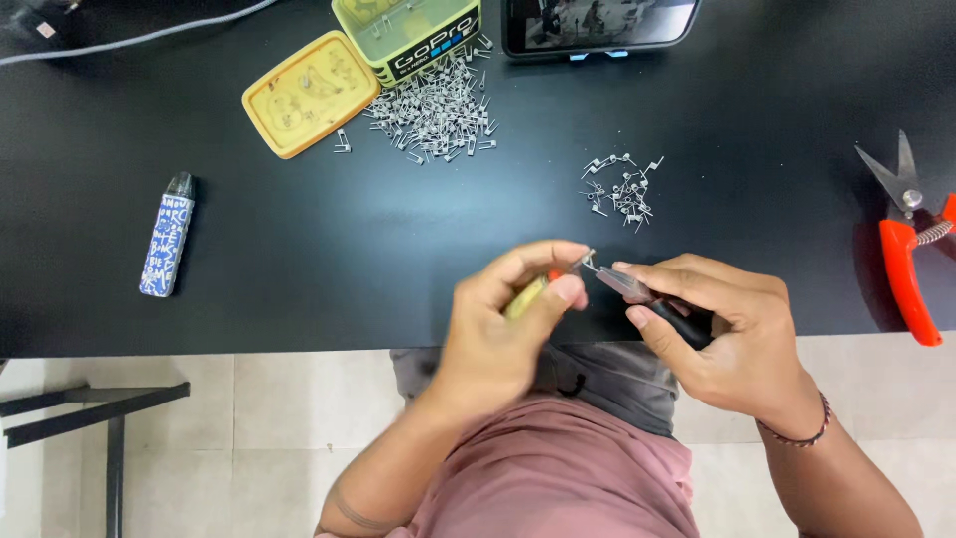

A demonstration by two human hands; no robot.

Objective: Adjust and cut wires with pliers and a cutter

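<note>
In front of my hands the black counter (299, 249) is bare. Farther back sit a small pile of wire coils (621, 189) and a big pile (438, 110). Red cutters (911, 249) block my right

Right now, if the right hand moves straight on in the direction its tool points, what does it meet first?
The right hand aims its slim tool to the left, at the left hand. It would probably meet first the small wire piece at the left fingertips, then those fingers. Depth is unclear.
</note>
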